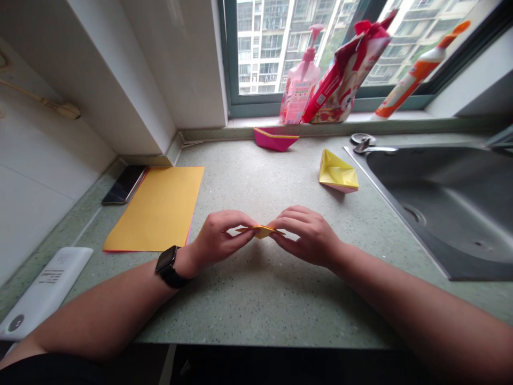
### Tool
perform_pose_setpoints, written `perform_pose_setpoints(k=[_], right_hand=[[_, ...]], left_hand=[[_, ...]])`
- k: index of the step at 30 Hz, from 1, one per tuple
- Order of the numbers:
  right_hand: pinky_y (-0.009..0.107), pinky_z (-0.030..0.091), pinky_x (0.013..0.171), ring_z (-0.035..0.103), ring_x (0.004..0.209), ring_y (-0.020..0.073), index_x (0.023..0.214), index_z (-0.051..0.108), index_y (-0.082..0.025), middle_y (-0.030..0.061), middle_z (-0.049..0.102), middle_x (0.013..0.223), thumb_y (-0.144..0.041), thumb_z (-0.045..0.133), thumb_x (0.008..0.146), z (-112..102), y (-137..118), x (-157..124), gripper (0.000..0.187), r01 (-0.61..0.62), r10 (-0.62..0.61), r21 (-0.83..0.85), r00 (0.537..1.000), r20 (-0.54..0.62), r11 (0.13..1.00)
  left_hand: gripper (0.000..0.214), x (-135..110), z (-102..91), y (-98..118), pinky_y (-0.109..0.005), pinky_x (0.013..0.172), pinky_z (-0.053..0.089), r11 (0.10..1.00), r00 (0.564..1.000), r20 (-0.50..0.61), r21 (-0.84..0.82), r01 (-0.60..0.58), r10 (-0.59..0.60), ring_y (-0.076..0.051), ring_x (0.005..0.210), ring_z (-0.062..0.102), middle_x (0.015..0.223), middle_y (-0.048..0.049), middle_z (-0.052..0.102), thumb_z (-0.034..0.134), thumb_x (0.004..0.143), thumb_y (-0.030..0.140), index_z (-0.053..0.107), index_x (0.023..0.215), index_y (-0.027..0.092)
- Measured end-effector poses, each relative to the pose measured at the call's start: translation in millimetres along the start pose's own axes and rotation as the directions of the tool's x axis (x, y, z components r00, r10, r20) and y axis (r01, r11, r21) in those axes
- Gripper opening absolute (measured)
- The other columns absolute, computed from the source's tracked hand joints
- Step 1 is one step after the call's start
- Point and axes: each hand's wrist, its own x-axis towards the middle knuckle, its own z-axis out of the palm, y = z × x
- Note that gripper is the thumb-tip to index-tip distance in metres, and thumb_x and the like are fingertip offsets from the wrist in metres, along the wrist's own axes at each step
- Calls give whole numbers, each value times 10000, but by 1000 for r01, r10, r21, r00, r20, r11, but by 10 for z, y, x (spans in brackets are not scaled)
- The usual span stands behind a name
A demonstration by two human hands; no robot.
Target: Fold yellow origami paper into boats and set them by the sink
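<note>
While over the countertop (256,305) — left hand (218,236), right hand (309,235), each on folded paper (262,231).

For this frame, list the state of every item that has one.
folded paper, pinched between both hands
left hand, closed on its left end
right hand, closed on its right end
yellow paper boat, folded up, lying on counter
pink paper boat, folded up, by the sill
orange sheets, flat, unfolded
phone, screen dark
orange-capped bottle, leaning on window

Both forearms are stretching forward and angling inward; the left hand (220,235) and right hand (309,235) are nearly touching at the fingertips, fingers curling and pinching closed, knuckles facing up.
</note>
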Motion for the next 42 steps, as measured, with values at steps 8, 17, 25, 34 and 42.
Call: perform_pose_setpoints(k=[8, 17, 25, 34, 42], right_hand=[[374, 547, 747, 700, 777, 199, 1097, 793, -287, 15, 812, 887, -231, 673, 1051, -50, -48, 4, 141, 79, -79, -34, 997, -15, 996], [423, 608, 842, 700, 943, 242, 1347, 737, -304, 65, 796, 1092, -307, 705, 1049, -15, -26, -11, 299, 66, -68, -32, 996, -53, 997], [411, 586, 827, 682, 924, 229, 1302, 774, -305, 56, 792, 1075, -306, 661, 1081, -6, 63, -39, 247, 74, -75, -58, 997, -23, 996], [419, 567, 854, 684, 958, 235, 1297, 785, -286, 65, 792, 1112, -220, 632, 1074, 5, 80, -56, 278, 74, -74, -32, 997, 3, 997], [393, 549, 813, 672, 916, 230, 1152, 817, -239, 52, 825, 1035, -295, 646, 1097, -10, 82, -37, 187, 114, -116, -80, 993, -24, 990]], left_hand=[[130, 2, -1, 40, -336, 886, 673, 985, 986, 35, 60, -164, 162, -178, 960, 821, 1062, -45, 862, 812, 1011, 212, 798, 1135, 249], [155, -43, 4, 111, -343, 871, 653, 952, 962, 17, 136, -273, 273, -159, 939, 749, 1089, -24, 767, 840, 980, 189, 767, 1075, 288], [152, -76, 0, 121, -375, 926, 657, 955, 958, 48, 75, -287, 284, -171, 997, 731, 1093, -19, 711, 811, 1004, 199, 747, 1103, 294], [112, -92, 18, 147, -402, 971, 641, 947, 948, 53, 60, -316, 313, -179, 990, 729, 1105, -33, 718, 812, 1006, 219, 758, 1090, 272], [259, -36, 2, 50, -375, 908, 615, 929, 963, 73, 255, -270, 260, -202, 1019, 733, 1134, -78, 776, 767, 1047, 278, 722, 1296, 220]])
